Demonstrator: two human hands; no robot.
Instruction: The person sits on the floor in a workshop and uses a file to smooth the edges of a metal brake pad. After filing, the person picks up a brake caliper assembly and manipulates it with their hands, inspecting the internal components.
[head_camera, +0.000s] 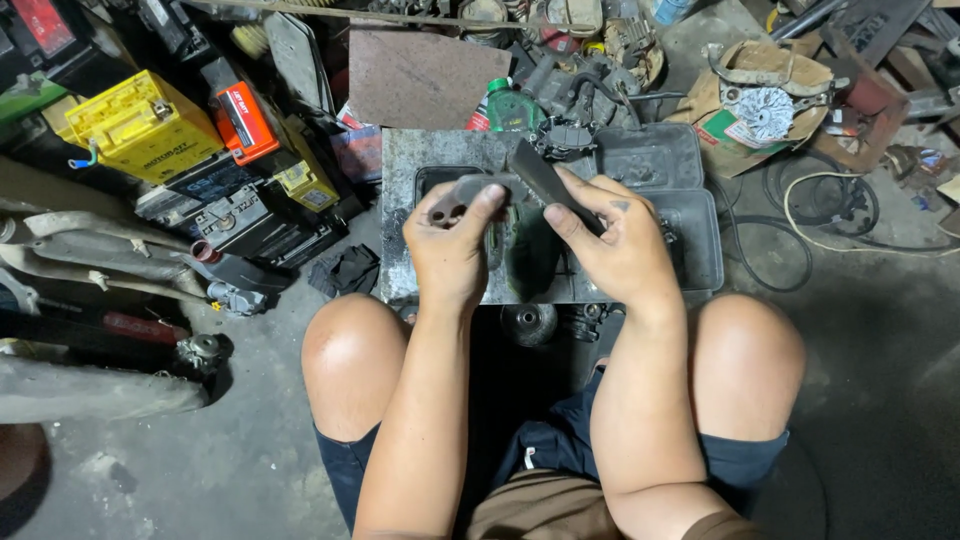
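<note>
**Item: grey part and dark strip, both in hand**

Your left hand (452, 245) is closed around a grey metal part (478, 188). Your right hand (618, 240) pinches a dark flat strip (545, 178), laid against the part at its 3 o'clock. Grey tray (640, 160) beneath; yellow battery (140, 125) at 10 o'clock.

dim workshop light from above — sharp centre, murky shadowed corners, slight wide-angle bending
</note>
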